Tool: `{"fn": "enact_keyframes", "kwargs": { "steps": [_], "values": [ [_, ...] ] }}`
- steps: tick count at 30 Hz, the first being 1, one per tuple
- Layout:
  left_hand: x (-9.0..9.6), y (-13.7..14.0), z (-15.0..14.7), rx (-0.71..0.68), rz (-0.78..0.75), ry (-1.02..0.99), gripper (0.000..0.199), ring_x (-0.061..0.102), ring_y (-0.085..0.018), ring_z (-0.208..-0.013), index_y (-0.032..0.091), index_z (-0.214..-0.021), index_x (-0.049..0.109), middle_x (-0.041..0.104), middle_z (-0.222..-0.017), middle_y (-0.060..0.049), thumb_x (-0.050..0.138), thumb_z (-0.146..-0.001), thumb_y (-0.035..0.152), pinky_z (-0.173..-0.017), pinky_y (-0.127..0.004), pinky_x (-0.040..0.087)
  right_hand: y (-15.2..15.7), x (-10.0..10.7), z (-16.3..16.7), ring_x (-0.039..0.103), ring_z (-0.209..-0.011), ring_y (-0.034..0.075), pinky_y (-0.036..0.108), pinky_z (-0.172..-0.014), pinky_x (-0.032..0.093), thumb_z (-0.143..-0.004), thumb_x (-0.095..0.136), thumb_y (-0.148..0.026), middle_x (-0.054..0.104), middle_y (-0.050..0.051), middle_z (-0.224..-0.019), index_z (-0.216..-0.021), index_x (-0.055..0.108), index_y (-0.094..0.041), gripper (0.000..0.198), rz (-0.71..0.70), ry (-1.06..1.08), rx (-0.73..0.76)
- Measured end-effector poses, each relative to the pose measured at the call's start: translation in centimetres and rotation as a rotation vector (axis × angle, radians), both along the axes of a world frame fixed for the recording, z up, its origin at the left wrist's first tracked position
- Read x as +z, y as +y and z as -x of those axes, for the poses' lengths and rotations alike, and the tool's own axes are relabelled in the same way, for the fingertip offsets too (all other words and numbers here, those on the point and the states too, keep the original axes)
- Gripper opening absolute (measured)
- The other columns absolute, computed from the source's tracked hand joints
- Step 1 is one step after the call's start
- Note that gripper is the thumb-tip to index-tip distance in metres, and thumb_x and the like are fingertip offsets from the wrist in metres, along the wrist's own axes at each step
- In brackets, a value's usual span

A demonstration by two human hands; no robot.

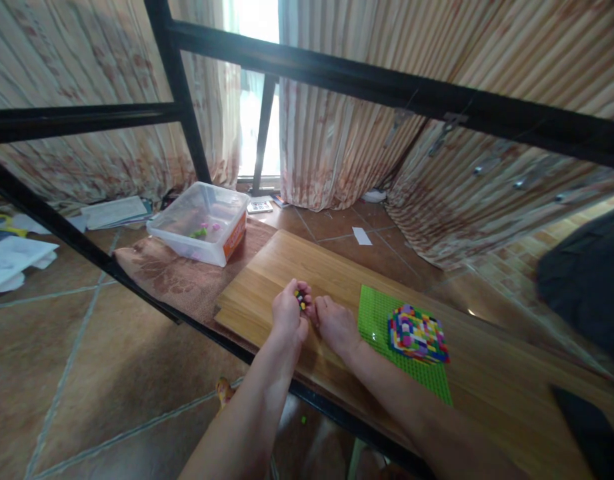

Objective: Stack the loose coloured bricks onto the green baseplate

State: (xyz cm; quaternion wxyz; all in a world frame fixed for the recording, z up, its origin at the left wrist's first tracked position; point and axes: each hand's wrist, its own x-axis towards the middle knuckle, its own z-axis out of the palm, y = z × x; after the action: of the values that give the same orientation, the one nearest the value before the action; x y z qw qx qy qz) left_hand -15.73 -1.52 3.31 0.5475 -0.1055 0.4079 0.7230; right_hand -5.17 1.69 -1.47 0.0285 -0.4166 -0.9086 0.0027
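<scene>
Cupped above the wooden board, my left hand [287, 311] holds several small toy bricks [301, 300], some yellow and some dark. My right hand [335, 325] is right beside it, its fingers curled together near the left palm; whether a brick is pinched in them is hidden. Just right of my right hand lies a green baseplate [375, 310]. On it stands a ring-like build of multicoloured bricks [417, 333], several layers high.
A clear plastic bin [187, 243] with a few pink and green pieces stands on a brown cloth [161, 280] at the left. Black metal bars [337, 67] cross above and in front of the board [281, 260]. A dark flat object [587, 420] lies at the right.
</scene>
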Motion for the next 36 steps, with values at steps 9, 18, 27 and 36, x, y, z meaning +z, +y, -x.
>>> {"fn": "enact_keyframes", "kwargs": {
  "steps": [9, 18, 27, 36],
  "values": [
    [-0.3, -0.1, -0.1, 0.016, 0.013, -0.017, 0.019, 0.047, -0.006, -0.044, 0.013, -0.070, 0.056, 0.056, -0.059, 0.000, 0.050, -0.087, 0.016, -0.042, -0.016, 0.032, 1.2, -0.5, -1.0, 0.062, -0.071, 0.016, 0.026, -0.061, 0.036, -0.099, 0.038, -0.033, 0.067, 0.005, -0.080, -0.083, 0.058, -0.019, 0.029, 0.008, 0.241, -0.144],
    [-1.1, 0.9, -1.9, -0.079, -0.011, -0.166, 0.024, 0.055, -0.009, -0.050, 0.012, -0.067, 0.059, 0.059, -0.060, -0.004, 0.049, -0.088, 0.016, -0.050, -0.019, 0.043, 2.2, 4.2, 0.0, 0.058, -0.059, 0.013, 0.024, -0.056, 0.036, -0.096, 0.040, -0.040, 0.066, 0.001, -0.066, -0.073, 0.061, -0.019, 0.038, 0.108, 0.491, -0.215],
    [-0.2, 1.1, -2.3, -0.151, -0.207, -0.383, 0.035, 0.061, -0.013, -0.059, 0.013, -0.061, 0.058, 0.061, -0.061, -0.007, 0.042, -0.091, 0.017, -0.058, -0.023, 0.052, -0.7, 7.3, 3.2, 0.058, -0.076, 0.017, 0.028, -0.069, 0.040, -0.097, 0.040, -0.028, 0.066, 0.006, -0.081, -0.073, 0.062, -0.019, 0.035, 0.081, 0.404, -0.137],
    [0.4, 0.6, -0.9, -0.108, -0.122, -0.421, 0.035, 0.044, -0.003, -0.042, 0.012, -0.067, 0.053, 0.052, -0.059, -0.002, 0.037, -0.097, 0.021, -0.036, -0.011, 0.031, 0.0, 6.7, -1.8, 0.064, -0.079, 0.018, 0.029, -0.074, 0.047, -0.095, 0.045, -0.032, 0.070, 0.005, -0.084, -0.090, 0.067, -0.019, 0.027, 0.110, 0.798, -0.258]
  ]
}}
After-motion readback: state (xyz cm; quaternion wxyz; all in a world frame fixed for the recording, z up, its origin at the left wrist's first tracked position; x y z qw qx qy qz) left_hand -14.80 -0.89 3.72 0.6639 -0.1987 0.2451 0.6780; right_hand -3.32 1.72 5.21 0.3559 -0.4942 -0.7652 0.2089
